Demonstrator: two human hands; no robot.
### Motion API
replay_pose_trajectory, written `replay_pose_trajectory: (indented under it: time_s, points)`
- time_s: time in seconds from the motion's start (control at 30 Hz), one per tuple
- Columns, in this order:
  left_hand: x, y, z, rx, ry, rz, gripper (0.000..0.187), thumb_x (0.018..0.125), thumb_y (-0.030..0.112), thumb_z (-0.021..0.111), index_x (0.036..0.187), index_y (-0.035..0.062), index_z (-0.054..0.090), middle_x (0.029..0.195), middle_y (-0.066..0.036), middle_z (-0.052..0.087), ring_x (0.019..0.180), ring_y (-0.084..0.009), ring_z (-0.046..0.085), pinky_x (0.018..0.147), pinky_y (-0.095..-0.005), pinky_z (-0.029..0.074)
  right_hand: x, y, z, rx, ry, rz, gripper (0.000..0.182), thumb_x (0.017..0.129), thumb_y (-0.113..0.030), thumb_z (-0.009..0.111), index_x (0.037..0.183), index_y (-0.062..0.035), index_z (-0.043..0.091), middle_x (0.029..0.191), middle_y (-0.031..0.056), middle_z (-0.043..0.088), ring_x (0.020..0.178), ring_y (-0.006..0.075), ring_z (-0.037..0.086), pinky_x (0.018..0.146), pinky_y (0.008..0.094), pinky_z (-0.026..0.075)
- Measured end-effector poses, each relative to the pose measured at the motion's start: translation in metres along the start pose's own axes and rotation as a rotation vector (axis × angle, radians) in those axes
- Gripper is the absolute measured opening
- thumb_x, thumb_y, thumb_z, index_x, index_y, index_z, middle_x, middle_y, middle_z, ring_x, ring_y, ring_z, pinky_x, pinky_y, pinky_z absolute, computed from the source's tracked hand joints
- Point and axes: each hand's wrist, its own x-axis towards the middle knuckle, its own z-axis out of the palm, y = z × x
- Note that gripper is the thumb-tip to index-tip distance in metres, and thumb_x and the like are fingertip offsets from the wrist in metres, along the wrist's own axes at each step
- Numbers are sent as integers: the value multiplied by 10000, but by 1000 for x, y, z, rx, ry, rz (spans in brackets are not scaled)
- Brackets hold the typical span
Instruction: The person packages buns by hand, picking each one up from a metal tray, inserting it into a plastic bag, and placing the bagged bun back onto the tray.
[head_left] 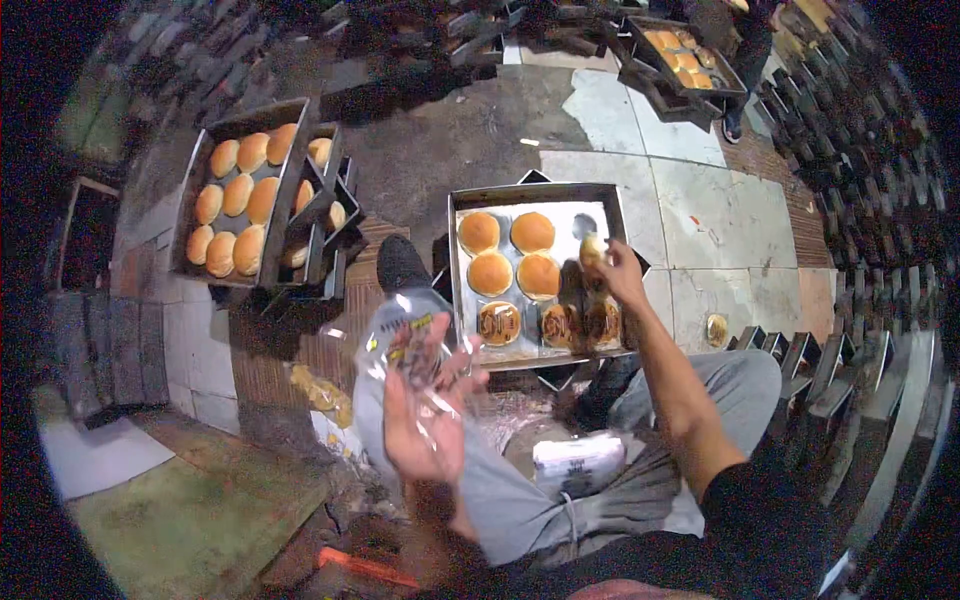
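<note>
A metal tray point(612, 345) in front of me holds several round buns, some plain like the golden bun point(480, 232) at its back left, some with dark printed marks like the bun point(499, 324) in the front row. At the tray's right side my right hand point(615, 270) has its fingers closed on a bun point(592, 250). My left hand point(430, 410), palm up and left of the tray's front edge, holds a clear plastic bag point(408, 335) with printing on it. A white printed packet point(578, 460) lies between my legs.
Stacked trays of buns point(190, 225) stand at the left. Another bun tray point(700, 88) is at the back right, near a person's leg point(755, 50). Many dark metal tins point(840, 200) line the right side. A small round item point(717, 330) lies on the tiles.
</note>
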Motion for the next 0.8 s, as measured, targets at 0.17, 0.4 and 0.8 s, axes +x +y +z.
replay_pose_trajectory:
  time_s: [0.17, 0.4, 0.8]
  points:
    - [-2, -26, -15, -16, 8, 43, 528, 1065, 461, 428, 1475, 129, 414, 1466, -219, 513, 1286, -470, 551, 996, -600, 507, -141, -131, -75, 1552, -272, 435, 598, 981, -429, 574, 1450, -74, 467, 1370, 182, 580, 1253, 350, 590, 1035, 582, 506]
    - [-15, -28, -15, -133, 71, 21, 451, 1048, 483, 469, 1338, 139, 490, 1424, -220, 528, 1240, -480, 574, 944, -638, 537, -225, -258, -92, 965, -704, -89, 621, 834, -108, 790, 1390, -39, 521, 1343, 103, 601, 1166, 271, 651, 953, 399, 575]
    - [-56, -65, -17, 22, 30, 261, 584, 1066, 537, 373, 1348, 46, 516, 1218, -175, 645, 1056, -321, 669, 906, -459, 581, -262, -291, -55, 95, -349, -805, 573, 873, 74, 599, 1432, -25, 516, 1513, 245, 460, 1450, 422, 390, 1183, 465, 356]
